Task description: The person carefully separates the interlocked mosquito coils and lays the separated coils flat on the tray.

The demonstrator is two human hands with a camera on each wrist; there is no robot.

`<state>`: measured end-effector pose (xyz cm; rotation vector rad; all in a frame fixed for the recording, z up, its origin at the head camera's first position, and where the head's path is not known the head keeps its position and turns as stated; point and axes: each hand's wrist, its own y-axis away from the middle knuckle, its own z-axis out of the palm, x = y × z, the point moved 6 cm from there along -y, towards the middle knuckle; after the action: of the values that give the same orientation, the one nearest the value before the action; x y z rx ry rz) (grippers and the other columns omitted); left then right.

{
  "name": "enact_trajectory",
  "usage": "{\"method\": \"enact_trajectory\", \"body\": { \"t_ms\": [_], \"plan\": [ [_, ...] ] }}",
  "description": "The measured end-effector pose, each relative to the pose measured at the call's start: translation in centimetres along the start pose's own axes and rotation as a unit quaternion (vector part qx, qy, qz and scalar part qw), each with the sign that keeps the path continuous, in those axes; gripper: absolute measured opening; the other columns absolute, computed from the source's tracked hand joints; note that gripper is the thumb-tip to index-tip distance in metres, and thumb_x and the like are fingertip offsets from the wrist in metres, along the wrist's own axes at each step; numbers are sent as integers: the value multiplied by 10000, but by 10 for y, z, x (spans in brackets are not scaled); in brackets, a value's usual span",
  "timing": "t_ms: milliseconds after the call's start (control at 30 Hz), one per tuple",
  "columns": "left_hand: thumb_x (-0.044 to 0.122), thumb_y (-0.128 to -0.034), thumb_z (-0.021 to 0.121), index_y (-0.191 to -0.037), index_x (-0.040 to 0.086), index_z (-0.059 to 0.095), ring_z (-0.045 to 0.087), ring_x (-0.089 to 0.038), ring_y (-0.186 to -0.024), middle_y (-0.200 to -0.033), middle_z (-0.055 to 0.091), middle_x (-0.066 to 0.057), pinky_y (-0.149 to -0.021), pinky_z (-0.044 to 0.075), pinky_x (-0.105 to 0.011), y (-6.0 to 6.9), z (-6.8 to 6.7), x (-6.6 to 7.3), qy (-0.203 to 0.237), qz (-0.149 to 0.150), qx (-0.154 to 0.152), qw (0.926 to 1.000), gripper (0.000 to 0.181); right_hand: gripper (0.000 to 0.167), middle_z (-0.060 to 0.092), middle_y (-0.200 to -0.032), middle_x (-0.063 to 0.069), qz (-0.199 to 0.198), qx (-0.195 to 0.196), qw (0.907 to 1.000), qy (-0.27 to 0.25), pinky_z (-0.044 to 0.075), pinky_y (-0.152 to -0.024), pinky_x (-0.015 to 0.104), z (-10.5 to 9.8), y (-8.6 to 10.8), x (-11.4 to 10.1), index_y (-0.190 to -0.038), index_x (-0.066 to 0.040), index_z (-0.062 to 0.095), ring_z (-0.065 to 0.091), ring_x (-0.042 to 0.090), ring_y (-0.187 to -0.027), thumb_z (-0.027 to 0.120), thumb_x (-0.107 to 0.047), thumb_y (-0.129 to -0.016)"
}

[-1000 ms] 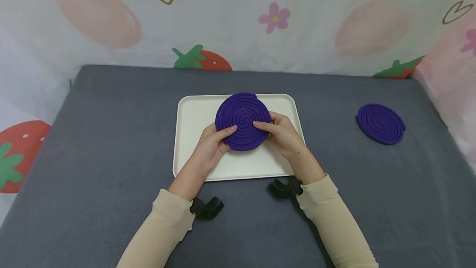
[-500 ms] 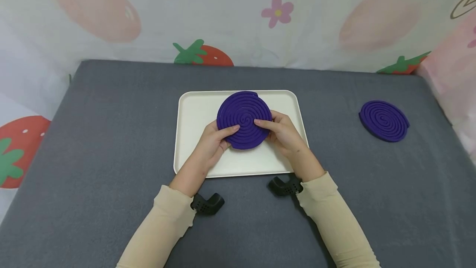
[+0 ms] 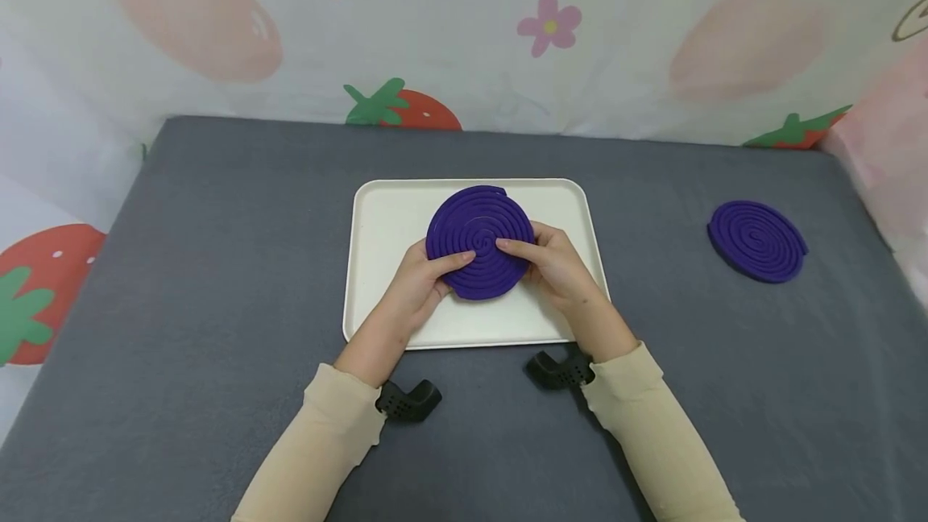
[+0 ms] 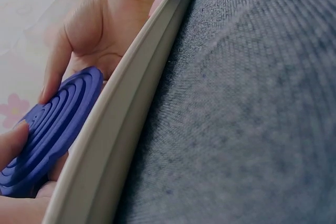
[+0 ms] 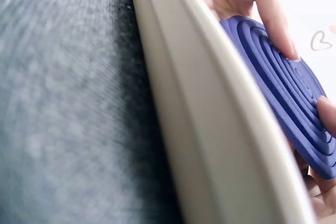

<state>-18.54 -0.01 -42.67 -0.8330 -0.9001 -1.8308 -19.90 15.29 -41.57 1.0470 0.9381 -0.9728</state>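
Evidently both thumbs press near the centre of the purple spiral disc (image 3: 482, 212), the other fingers tucked beneath, so left hand (image 3: 417, 279) and right hand (image 3: 561, 266) each pinch it, closed to its thickness; gripping opposite sides probably steadies it without either edge sagging; it is over the cream rectangular tray (image 3: 391, 220), though whether they touch I cannot tell; the tray sits square before the person, likely for even reach; a second spiral disc (image 3: 757, 242) lies well apart, rightward on the grey tablecloth (image 3: 203, 304), seemingly clear of both forearms.
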Motion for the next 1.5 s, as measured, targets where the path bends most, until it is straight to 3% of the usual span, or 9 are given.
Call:
{"method": "enact_trajectory", "body": {
  "t_ms": [200,600,1100,1500],
  "plan": [
    [-74,-896,520,-1394,-50,341,582,-159,-1052,-1313,478,-205,-929,487,-315,1,2,-1,-126,31,-32,9999,529,250,681,-877,1,-53,3,10000,28,551,-684,227,-1,3,1,-1119,90,571,651,103,-766,597,24,-879],
    [-75,-896,515,-1400,-52,327,574,-161,-1067,-1317,472,-204,-932,482,-308,3,4,1,-127,101,-207,9997,539,127,684,-815,-5,27,-73,9999,-127,541,-648,209,-1,4,0,-945,-63,636,645,90,-711,579,30,-880],
    [-103,-849,475,-1395,-61,302,520,-165,-1098,-1306,448,-172,-923,473,-271,3,5,0,113,158,-349,9992,575,187,686,-790,-2,45,-228,9994,-238,533,-616,197,0,2,2,-873,-110,670,639,80,-686,558,39,-889],
    [-73,-838,512,-1362,-66,347,545,-143,-1046,-1220,512,-122,-901,479,-263,5,4,2,-27,265,-436,9987,549,313,694,-769,13,42,-632,9951,-753,546,-625,212,2,2,3,-835,-111,700,659,94,-683,468,88,-898]
  ]
}}
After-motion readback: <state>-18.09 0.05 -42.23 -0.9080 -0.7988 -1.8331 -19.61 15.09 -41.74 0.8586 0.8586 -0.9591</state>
